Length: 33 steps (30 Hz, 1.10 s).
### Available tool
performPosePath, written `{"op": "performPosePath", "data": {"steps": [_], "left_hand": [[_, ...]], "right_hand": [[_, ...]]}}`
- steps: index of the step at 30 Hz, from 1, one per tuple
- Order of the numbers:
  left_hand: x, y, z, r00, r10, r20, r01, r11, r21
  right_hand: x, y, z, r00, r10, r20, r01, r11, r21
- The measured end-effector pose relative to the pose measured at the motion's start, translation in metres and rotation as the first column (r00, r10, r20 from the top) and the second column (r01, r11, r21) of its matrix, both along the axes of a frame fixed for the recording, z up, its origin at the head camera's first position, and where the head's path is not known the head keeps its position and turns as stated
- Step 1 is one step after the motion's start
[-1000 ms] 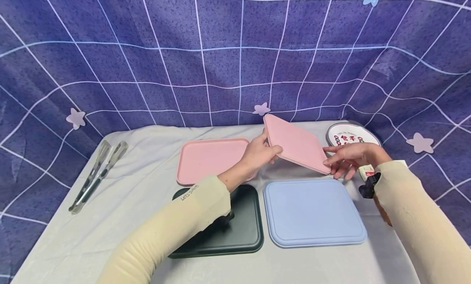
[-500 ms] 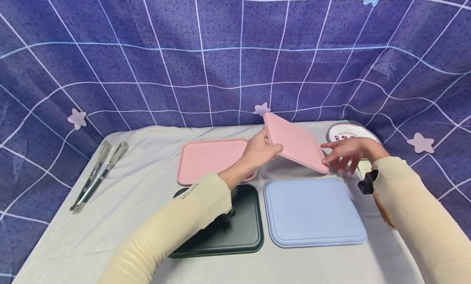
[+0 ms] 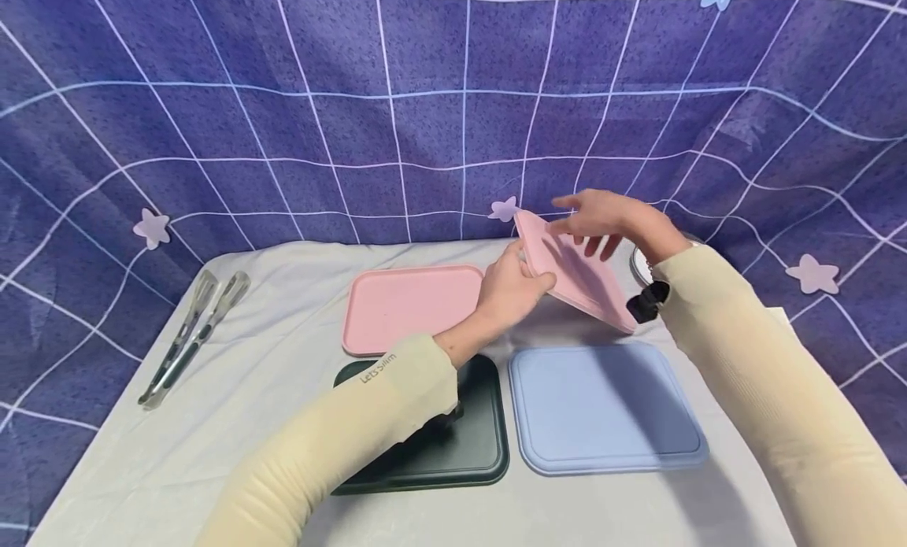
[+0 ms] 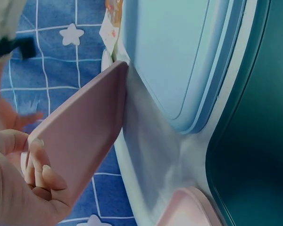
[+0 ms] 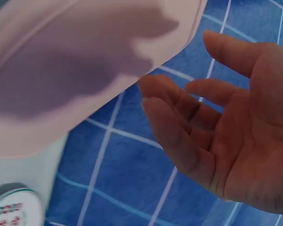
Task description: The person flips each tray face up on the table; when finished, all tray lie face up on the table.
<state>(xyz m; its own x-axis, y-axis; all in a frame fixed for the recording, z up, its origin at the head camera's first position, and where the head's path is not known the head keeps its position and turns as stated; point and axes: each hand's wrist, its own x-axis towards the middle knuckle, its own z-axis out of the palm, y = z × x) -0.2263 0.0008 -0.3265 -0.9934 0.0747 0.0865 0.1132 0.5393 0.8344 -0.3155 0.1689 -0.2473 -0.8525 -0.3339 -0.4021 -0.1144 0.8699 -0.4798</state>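
My left hand (image 3: 512, 289) grips the left edge of a pink rectangular tray (image 3: 583, 289). The tray is raised and tilted, its lower right corner down near the tablecloth. In the left wrist view, thumb and fingers of the left hand (image 4: 30, 183) pinch the tray's rim (image 4: 87, 125). My right hand (image 3: 602, 215) hovers by the upper edge of that tray, fingers loosely extended and holding nothing. The right wrist view has this hand (image 5: 245, 122) beside the tray's edge, its shadow falling across the pink surface. A second pink tray (image 3: 404, 311) lies flat behind my left forearm.
A dark green tray (image 3: 475, 429), partly under my left sleeve, and a light blue tray (image 3: 602, 413) lie in front. Tongs (image 3: 190, 338) rest at the left. A round white item with red characters (image 5: 16, 209) sits at the back right. A grid-patterned curtain (image 3: 425, 122) hangs behind.
My right hand has left the held tray's lower right corner and moved up and left to its top edge. The left hand still grips the tray, which has barely shifted.
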Motion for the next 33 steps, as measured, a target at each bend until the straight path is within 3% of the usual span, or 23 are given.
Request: {"op": "performPosePath", "data": {"steps": [5, 10, 16, 19, 24, 28, 33], "left_hand": [[0.003, 0.005, 0.000, 1.000, 0.028, -0.009, -0.028, 1.000, -0.013], [0.006, 0.010, 0.000, 0.998, 0.051, -0.034, -0.051, 0.999, -0.014], [0.008, 0.012, 0.001, 0.996, 0.067, -0.057, -0.069, 0.997, -0.039], [0.008, 0.012, 0.002, 0.996, 0.070, -0.051, -0.072, 0.996, -0.050], [0.007, 0.011, 0.003, 0.996, 0.063, -0.058, -0.067, 0.995, -0.067], [0.008, 0.010, 0.002, 0.998, 0.041, -0.054, -0.045, 0.996, -0.077], [0.008, 0.009, 0.001, 0.999, -0.009, -0.047, 0.008, 0.999, -0.039]], "right_hand": [[-0.005, -0.028, 0.011, 1.000, -0.006, 0.007, 0.006, 0.999, 0.036], [-0.006, -0.049, 0.013, 1.000, 0.029, 0.001, -0.028, 0.988, 0.153], [-0.005, -0.067, 0.014, 0.999, 0.043, -0.014, -0.037, 0.957, 0.287], [-0.004, -0.076, 0.017, 0.997, 0.062, -0.041, -0.042, 0.927, 0.373], [0.000, -0.087, 0.020, 0.992, 0.012, -0.126, 0.048, 0.888, 0.458], [0.003, -0.090, 0.019, 0.987, -0.056, -0.153, 0.120, 0.882, 0.456], [0.005, -0.087, 0.020, 0.984, -0.082, -0.155, 0.146, 0.875, 0.462]]}}
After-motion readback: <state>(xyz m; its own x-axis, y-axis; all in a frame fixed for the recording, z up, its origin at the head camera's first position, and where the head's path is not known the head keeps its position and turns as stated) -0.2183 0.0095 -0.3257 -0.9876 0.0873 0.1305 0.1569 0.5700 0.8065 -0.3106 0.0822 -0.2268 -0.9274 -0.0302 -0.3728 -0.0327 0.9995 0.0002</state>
